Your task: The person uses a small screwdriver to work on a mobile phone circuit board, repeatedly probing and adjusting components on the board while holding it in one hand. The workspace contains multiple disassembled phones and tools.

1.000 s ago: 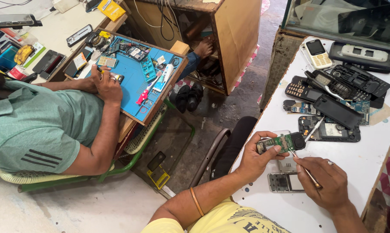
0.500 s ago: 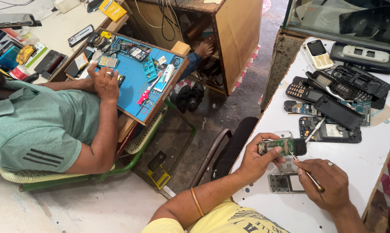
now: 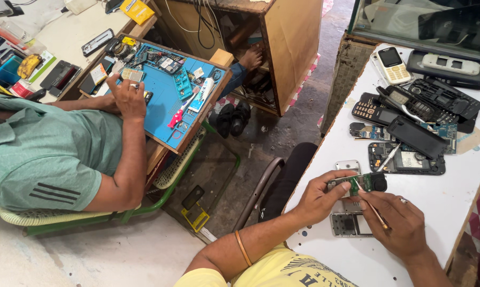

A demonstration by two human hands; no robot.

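Note:
My left hand grips a small green phone circuit board with a black round part at its right end, held just above the white table. My right hand holds a thin screwdriver whose tip touches the board. Under my hands lies a grey phone frame, and a silver phone piece sits just beyond the board.
Several dismantled phones and covers lie at the table's far end, beside a cream keypad phone. To the left a person in a green shirt works at a blue mat strewn with parts. A wooden cabinet stands behind.
My hands and the board have shifted slightly on the table; the screwdriver tip now rests on the board. The other person's hand stays on the blue mat.

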